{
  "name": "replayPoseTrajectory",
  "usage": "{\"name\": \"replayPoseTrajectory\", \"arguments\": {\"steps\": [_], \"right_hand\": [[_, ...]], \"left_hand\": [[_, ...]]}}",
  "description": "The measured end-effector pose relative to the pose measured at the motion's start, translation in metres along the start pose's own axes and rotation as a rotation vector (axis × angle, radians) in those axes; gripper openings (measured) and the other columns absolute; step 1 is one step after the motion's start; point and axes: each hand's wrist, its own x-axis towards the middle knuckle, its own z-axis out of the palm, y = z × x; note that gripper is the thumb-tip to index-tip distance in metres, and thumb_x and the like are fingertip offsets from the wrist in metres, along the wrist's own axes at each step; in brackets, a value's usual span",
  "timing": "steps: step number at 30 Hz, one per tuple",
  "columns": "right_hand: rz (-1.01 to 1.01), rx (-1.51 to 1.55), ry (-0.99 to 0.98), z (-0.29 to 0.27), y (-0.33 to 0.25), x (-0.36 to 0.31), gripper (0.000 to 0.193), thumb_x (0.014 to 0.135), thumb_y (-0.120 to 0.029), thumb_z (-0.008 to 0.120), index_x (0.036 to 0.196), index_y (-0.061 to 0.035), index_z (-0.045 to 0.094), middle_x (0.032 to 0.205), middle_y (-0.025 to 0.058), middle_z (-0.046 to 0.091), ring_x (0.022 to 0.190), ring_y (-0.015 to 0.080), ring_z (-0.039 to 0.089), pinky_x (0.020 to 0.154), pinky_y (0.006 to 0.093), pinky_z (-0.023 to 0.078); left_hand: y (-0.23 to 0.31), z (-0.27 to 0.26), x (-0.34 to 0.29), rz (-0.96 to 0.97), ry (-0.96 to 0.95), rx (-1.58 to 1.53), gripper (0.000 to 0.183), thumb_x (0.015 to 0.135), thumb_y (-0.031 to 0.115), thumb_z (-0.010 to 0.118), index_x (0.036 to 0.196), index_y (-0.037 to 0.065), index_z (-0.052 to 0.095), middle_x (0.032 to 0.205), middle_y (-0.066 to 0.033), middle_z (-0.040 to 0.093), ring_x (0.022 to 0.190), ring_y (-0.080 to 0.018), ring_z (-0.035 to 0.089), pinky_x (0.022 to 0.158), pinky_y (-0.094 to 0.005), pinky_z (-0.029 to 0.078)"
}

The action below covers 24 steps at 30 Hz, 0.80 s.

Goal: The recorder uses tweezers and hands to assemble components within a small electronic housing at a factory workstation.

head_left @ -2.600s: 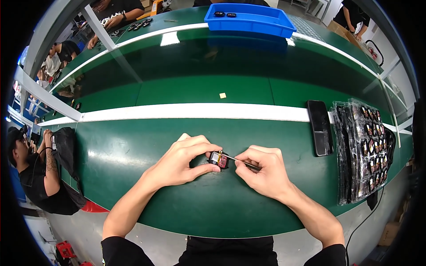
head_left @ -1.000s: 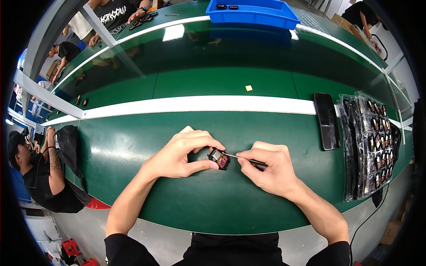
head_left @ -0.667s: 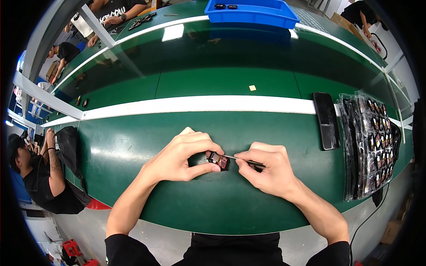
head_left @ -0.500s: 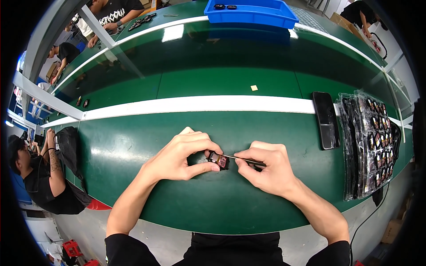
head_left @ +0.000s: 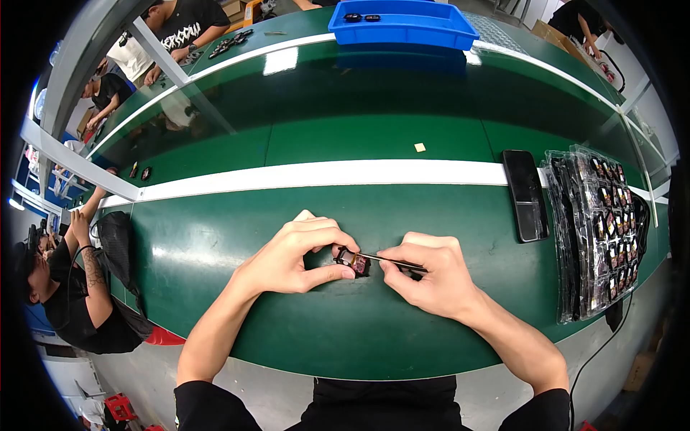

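My left hand [head_left: 302,251] pinches a small black device housing [head_left: 350,260] between thumb and fingers, low over the green tabletop. The housing looks like a watch case, with reddish and silvery parts showing inside. My right hand [head_left: 433,274] grips slim dark metal tweezers [head_left: 392,261] like a pen. Their tips reach the upper inner part of the housing; whether they pinch anything there is too small to tell. My fingers hide part of the housing's left side.
At right, a black phone [head_left: 525,195] lies beside stacked clear plastic trays [head_left: 611,230] of small parts. A white strip [head_left: 323,173] crosses the green bench [head_left: 402,337]. Beyond it lie a yellowish square [head_left: 420,147] and a blue bin [head_left: 402,36]. Another person [head_left: 79,287] sits at left.
The view has shifted slightly. The tweezers' tips have moved slightly left over the housing, which my left hand still holds. The person at left now stretches an arm toward the bench.
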Motion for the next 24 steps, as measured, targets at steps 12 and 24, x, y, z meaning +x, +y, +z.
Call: {"name": "replayPoseTrajectory", "arguments": {"steps": [12,24], "right_hand": [[-0.016,0.031,-0.024,-0.0017,0.0032,0.0019,0.017,0.090,0.001,0.083,0.106,-0.0016,0.087,0.074,0.0076,0.072,0.058,0.0160,0.062,0.052,0.0335,0.043],[-0.021,-0.008,-0.003,0.0002,-0.0032,-0.0018,0.013,0.089,0.001,0.081,0.102,-0.0007,0.084,0.076,0.0090,0.069,0.057,0.0209,0.064,0.050,0.0352,0.047]], "left_hand": [[-0.0017,-0.0021,-0.0001,-0.040,-0.028,-0.021,0.038,0.083,0.018,0.098,0.117,0.010,0.085,0.098,-0.0013,0.080,0.084,-0.0177,0.067,0.083,-0.0345,0.045],[0.0032,-0.0002,-0.0011,-0.010,-0.011,-0.025,0.030,0.090,0.022,0.095,0.115,0.011,0.081,0.094,-0.0011,0.078,0.088,-0.0200,0.069,0.089,-0.0363,0.043]]}}
